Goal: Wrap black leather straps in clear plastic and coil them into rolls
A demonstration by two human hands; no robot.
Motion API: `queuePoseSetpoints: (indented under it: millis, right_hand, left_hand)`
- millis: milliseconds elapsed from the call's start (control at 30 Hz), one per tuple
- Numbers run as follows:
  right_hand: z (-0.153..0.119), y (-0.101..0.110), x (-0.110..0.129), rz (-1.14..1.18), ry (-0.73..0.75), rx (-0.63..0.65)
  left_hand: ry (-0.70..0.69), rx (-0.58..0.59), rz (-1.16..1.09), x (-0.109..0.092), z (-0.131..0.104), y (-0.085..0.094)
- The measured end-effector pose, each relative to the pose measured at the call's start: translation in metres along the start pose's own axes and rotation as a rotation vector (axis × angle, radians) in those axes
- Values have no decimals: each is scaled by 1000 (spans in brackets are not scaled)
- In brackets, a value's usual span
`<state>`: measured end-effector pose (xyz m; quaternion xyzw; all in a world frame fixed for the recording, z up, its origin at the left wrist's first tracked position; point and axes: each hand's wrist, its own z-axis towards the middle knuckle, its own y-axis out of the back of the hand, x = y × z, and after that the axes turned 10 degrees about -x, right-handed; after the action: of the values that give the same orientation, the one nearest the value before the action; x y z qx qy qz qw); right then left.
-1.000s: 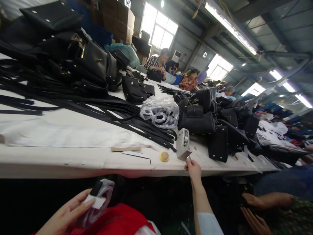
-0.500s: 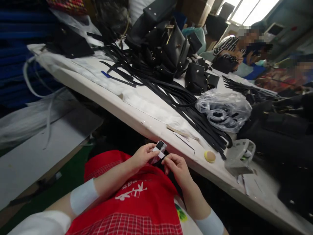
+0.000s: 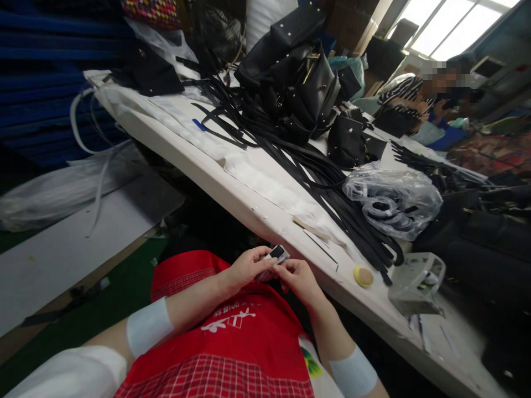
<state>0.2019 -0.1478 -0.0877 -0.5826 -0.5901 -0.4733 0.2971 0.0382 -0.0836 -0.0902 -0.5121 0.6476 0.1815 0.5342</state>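
the small black piece with a pale rim [image 3: 277, 252] was between the person's hands, above the red apron [image 3: 253, 356] and near the table's edge [image 3: 207, 174]. the left hand [image 3: 248, 268] had its fingers pinched on it; its long axis slanted away from them, toward the table. the right hand [image 3: 299, 279] was just beside its lower side, thumb and finger drawn together, on what i couldn't tell.

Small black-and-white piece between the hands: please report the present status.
Left bare hand holding the piece. Right bare hand at its lower end, grip unclear. White table edge just beyond, not blocking.
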Motion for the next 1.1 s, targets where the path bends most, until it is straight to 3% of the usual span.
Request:
queuePoseSetpoints:
  millis: [200,267,400,500,600,700,867,1100]
  right_hand:
    - [0,5,8,160,6,179]
    - [0,2,12,194,54,176]
    - [0,-10,17,176,169,4]
    - [1,-18,24,123,263,-117]
    - [3,-20,31,71,313,-219]
    - [2,-20,33,142,305,-229]
    - [-7,-23,31,565,95,11]
    - [-10,-29,34,732,33,99]
  left_hand:
    - [-229,-89,276,-7,-1,2]
    - [-343,-92,356,-14,-5,1]
    - [-600,-149,531,-27,-18,-5]
    - [-696,-200,638,-32,-28,-12]
    - [-775,-158,764,-34,-36,-18]
    - [-789,-147,822,-33,-38,-19]
    - [-717,-212,778,-29,-29,-13]
    - [-729,-235,656,-28,-28,-10]
